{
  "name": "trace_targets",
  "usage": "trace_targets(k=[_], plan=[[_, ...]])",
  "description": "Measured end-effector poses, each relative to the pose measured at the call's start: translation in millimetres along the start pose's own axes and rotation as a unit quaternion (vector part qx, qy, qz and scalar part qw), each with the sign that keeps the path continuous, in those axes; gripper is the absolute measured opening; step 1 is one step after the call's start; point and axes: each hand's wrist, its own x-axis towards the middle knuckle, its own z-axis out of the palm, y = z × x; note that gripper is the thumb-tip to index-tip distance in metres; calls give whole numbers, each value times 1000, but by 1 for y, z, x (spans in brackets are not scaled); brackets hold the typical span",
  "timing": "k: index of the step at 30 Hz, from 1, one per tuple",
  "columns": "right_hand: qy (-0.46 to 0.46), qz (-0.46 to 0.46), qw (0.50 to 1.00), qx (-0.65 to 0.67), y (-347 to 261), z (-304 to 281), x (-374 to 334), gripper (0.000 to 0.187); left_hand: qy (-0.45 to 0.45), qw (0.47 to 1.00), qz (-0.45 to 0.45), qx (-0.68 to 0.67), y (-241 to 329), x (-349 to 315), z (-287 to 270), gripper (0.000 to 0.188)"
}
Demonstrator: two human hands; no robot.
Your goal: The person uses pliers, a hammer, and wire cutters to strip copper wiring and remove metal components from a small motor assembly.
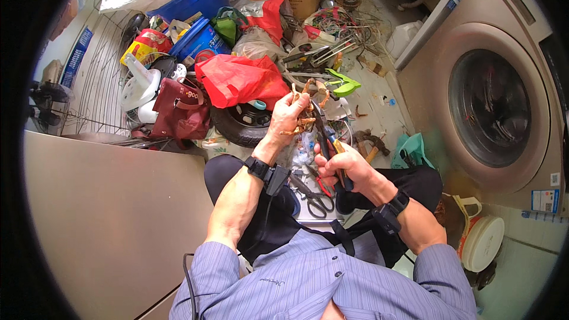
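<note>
My left hand [287,117] is closed on a copper-coloured metal piece [307,123] with several curved prongs; its exact kind is hard to make out. My right hand [351,169] is wrapped round the handles of pliers [325,133], dark with yellow on the grip. Their jaws point up and reach the metal piece beside my left fingers. Below, between my legs, lie black-handled scissors [319,204] and a red-handled tool [323,187]. A hammer [374,146] lies on the floor just beyond my right hand.
A small black tyre [240,125] lies beyond my left forearm, partly under a red bag [242,80]. Blue buckets [200,40], a maroon bag [181,112] and tangled wires [338,22] crowd the far side. A washing machine [468,101] stands right; a grey panel [112,213] flanks my left.
</note>
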Motion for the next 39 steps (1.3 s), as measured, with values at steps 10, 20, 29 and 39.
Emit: trace_targets(k=[10,20,29,39], plan=[[-68,35,996,48,0,-1,-12,43,-56,992,-12,-111,-6,-2,-2,30],[-102,28,994,40,6,-6,-18,46,-108,987,-25,-121,-3,-2,7,40],[-111,26,993,-29,9,24,-34,36,-168,968,-18,-184,23,-23,25,46],[-158,15,983,-88,8,36,-31,30,-264,929,-2,-260,17,-19,26,48]])
